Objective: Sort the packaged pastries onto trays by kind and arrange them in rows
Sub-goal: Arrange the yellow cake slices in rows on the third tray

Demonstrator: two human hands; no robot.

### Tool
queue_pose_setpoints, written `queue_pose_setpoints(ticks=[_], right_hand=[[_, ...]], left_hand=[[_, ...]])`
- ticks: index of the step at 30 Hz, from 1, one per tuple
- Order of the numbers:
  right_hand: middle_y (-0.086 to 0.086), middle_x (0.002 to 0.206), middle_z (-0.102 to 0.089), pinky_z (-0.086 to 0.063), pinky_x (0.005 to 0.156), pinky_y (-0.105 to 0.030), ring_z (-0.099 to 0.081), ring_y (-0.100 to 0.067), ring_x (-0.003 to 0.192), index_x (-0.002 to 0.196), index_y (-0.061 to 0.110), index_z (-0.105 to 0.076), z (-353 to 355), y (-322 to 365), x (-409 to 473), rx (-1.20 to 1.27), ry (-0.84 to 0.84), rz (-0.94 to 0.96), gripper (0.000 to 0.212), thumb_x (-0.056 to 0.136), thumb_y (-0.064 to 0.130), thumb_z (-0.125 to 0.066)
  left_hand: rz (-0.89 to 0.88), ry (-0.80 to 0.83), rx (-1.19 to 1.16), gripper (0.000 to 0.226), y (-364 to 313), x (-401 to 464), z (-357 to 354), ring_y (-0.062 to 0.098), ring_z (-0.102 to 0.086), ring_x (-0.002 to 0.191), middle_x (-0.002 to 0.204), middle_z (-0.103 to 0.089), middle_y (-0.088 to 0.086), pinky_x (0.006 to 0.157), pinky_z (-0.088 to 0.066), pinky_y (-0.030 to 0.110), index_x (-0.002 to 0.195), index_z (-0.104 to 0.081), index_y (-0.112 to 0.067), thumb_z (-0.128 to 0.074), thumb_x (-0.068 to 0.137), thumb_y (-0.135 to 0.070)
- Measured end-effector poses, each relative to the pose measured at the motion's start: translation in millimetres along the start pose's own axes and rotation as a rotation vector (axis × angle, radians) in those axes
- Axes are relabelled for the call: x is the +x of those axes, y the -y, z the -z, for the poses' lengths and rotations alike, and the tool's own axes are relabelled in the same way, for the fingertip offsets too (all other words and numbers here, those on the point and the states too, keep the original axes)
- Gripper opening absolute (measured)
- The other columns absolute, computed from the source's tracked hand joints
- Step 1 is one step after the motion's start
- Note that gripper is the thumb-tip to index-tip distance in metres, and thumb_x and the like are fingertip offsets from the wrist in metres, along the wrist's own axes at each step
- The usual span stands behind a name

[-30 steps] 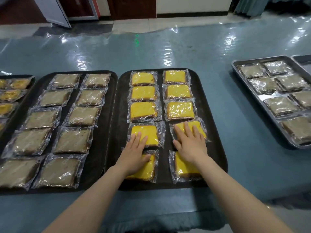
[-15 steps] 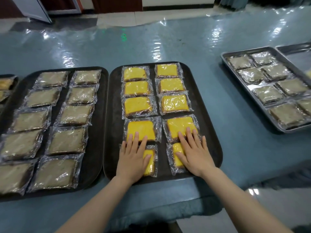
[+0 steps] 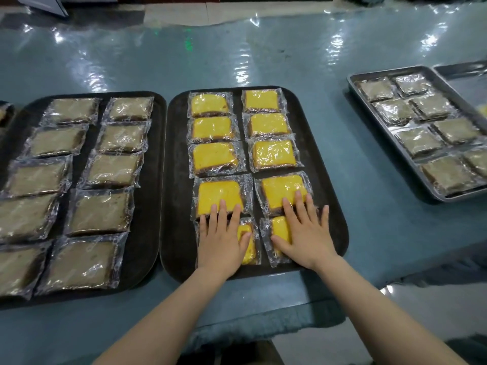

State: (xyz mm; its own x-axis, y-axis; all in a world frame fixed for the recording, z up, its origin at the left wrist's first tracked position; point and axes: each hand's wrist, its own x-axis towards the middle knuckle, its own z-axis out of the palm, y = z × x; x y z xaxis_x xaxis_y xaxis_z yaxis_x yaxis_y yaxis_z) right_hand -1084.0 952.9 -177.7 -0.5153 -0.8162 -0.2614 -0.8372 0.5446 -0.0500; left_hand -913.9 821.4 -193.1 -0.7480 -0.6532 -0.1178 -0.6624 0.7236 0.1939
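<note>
A black tray in the middle holds several yellow packaged pastries in two columns. My left hand lies flat on the nearest left yellow pastry, its fingertips reaching onto the pastry above. My right hand lies flat, fingers spread, on the nearest right yellow pastry, with fingertips on the one above. Both nearest pastries are mostly hidden under my hands. A second black tray to the left holds several brown packaged pastries in two columns.
A metal tray at the right carries several brown pastries, with another metal tray's edge behind it. A further tray edge shows at far left. The blue table is covered in shiny plastic film; its front edge is near my forearms.
Both hands have slid back toward me from the fourth row onto the nearest row of yellow pastries. The view has tilted down and closer.
</note>
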Motion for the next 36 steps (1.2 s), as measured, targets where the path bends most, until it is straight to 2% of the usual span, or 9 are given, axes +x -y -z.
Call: queue_pose_setpoints(ticks=[4,11,15,18,22,25,27,31,36], right_hand=[[0.0,0.154,0.034,0.021,0.109,-0.052,0.036,-0.022,0.138,0.148,0.036,0.023,-2,13,6,0.002,-0.03,0.069,0.083,0.085,0.077,-0.012],[-0.001,0.156,0.03,0.021,0.11,-0.051,0.034,-0.022,0.14,0.148,0.037,0.021,-7,18,14,-0.018,-0.061,0.036,0.081,0.085,0.077,-0.01],[0.0,0.155,0.032,0.028,0.105,-0.049,0.036,-0.021,0.139,0.148,0.04,0.02,-6,17,13,0.007,-0.066,0.045,0.079,0.084,0.079,-0.005],[0.0,0.154,0.034,0.03,0.104,-0.045,0.037,-0.021,0.138,0.147,0.041,0.019,-1,15,19,0.045,-0.102,0.031,0.074,0.085,0.076,-0.001],[-0.001,0.153,0.035,0.021,0.109,-0.043,0.038,-0.023,0.137,0.146,0.041,0.022,8,9,35,0.094,-0.092,0.029,0.072,0.084,0.074,0.002],[-0.001,0.155,0.03,0.018,0.111,-0.047,0.034,-0.026,0.139,0.146,0.044,0.02,9,8,44,0.146,-0.055,-0.013,0.071,0.088,0.072,-0.009],[0.0,0.154,0.032,0.018,0.11,-0.052,0.036,-0.028,0.137,0.144,0.048,0.021,9,10,48,0.184,-0.02,-0.039,0.071,0.086,0.073,-0.011],[0.004,0.153,0.034,0.016,0.107,-0.058,0.037,-0.031,0.136,0.145,0.05,0.014,13,15,56,0.209,0.011,-0.06,0.073,0.081,0.078,-0.006],[0.002,0.157,0.025,0.009,0.11,-0.061,0.031,-0.029,0.14,0.147,0.049,0.011,18,16,69,0.199,-0.002,-0.114,0.064,0.09,0.069,-0.011]], left_hand=[[0.0,0.031,0.008,0.072,-2,-1,1,0.027,0.019,0.142,0.151,0.025,0.004,0.111,0.012,0.045,0.148,0.013,-0.03,-0.004,0.087,-0.064],[0.022,0.081,0.012,0.073,-6,-7,5,0.028,0.019,0.142,0.156,0.019,0.007,0.112,0.011,0.047,0.148,0.013,-0.031,-0.004,0.085,-0.065],[0.046,0.091,-0.002,0.076,-10,-8,10,0.031,0.02,0.142,0.156,0.021,0.007,0.112,0.009,0.051,0.148,0.013,-0.032,-0.001,0.082,-0.067],[0.045,0.056,0.003,0.073,-6,-2,15,0.037,0.019,0.141,0.156,0.022,0.007,0.11,0.008,0.054,0.148,0.01,-0.035,-0.008,0.084,-0.067],[0.059,0.003,0.016,0.068,9,24,23,0.039,0.019,0.14,0.157,0.016,0.01,0.112,0.005,0.051,0.15,-0.003,-0.032,-0.027,0.092,-0.059],[-0.079,-0.062,0.09,0.064,21,40,26,0.036,0.019,0.141,0.157,0.012,0.012,0.112,0.004,0.048,0.15,-0.016,-0.029,-0.04,0.094,-0.048],[-0.121,-0.048,0.102,0.061,23,50,27,0.035,0.017,0.142,0.158,0.009,0.011,0.111,0.004,0.048,0.149,-0.018,-0.031,-0.038,0.094,-0.048],[-0.047,-0.001,0.058,0.056,19,67,26,0.032,0.016,0.143,0.158,0.01,0.007,0.111,0.007,0.052,0.149,-0.01,-0.036,-0.022,0.095,-0.049],[-0.034,0.098,0.069,0.06,23,69,17,0.028,0.02,0.142,0.158,0.015,0.002,0.108,0.014,0.052,0.146,0.01,-0.041,-0.009,0.092,-0.058]])
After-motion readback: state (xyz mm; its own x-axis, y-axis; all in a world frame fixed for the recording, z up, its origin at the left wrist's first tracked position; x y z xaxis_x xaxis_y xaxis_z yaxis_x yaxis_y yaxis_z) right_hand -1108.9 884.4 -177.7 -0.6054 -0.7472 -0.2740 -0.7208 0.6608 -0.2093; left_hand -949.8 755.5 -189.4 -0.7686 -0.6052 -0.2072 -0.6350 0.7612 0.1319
